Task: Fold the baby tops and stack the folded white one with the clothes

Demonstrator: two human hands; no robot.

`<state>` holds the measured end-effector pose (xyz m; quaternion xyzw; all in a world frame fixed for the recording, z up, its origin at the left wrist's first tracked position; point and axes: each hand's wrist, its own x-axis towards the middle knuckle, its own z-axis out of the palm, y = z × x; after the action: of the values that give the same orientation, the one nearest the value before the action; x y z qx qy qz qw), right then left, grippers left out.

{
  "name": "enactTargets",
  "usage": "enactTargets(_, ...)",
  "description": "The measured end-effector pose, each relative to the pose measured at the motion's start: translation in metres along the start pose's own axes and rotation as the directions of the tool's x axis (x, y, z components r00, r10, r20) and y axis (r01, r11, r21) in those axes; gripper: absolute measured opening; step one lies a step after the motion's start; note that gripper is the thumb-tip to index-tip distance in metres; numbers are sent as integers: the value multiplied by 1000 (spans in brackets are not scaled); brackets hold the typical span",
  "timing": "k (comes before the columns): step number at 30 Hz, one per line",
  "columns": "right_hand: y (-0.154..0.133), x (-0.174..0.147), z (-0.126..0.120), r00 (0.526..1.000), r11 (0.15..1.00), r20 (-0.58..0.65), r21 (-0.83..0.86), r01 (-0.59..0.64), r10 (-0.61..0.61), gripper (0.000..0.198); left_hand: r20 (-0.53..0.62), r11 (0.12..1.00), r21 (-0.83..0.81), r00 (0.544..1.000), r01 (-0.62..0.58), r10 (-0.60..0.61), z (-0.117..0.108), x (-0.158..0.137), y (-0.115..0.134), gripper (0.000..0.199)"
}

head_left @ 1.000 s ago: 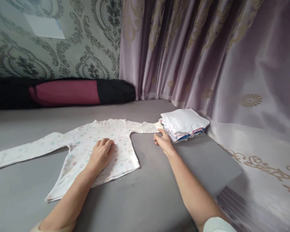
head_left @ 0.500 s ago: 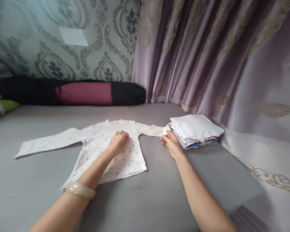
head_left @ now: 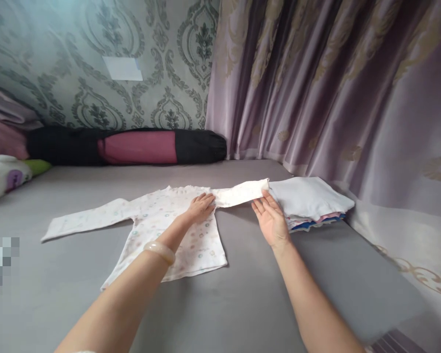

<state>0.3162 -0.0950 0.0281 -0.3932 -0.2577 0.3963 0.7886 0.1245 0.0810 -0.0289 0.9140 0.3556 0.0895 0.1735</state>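
A white long-sleeved shirt (head_left: 172, 235) with small coloured prints lies spread on the grey bed sheet, its neckline away from me. My left hand (head_left: 202, 207) rests flat on its chest, close to where the right-hand sleeve joins. That sleeve (head_left: 238, 194) stretches out to the right, its cuff slightly raised. At the cuff, my right hand (head_left: 272, 218) grips the edge with thumb and fingertips, palm turned up. The other sleeve (head_left: 88, 219) lies straight out to the left. Just beyond my right hand is a stack of folded clothes (head_left: 312, 196), white on top.
A long black and maroon bolster (head_left: 139, 147) lies against the patterned wall. Purple curtains (head_left: 279, 88) hang along the right side of the bed (head_left: 213, 314). A white plush toy (head_left: 2, 179) and pink fabric (head_left: 3, 137) are at the far left.
My left hand has moved right across the chest toward the sleeve and flattened. My right hand has drawn the sleeve straighter and lifted its cuff. The view has shifted slightly left.
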Motion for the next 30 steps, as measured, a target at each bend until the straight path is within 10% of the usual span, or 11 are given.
enactTargets(16,2,3,-2,996,994,-21,79,-80,82,31,286,970,244,957,-19,-53,-42,35,16,86)
enactTargets(30,15,22,26,989,983,-29,-106,-149,147,36,-210,925,-377,969,40,-128,-34,-9,-16,59)
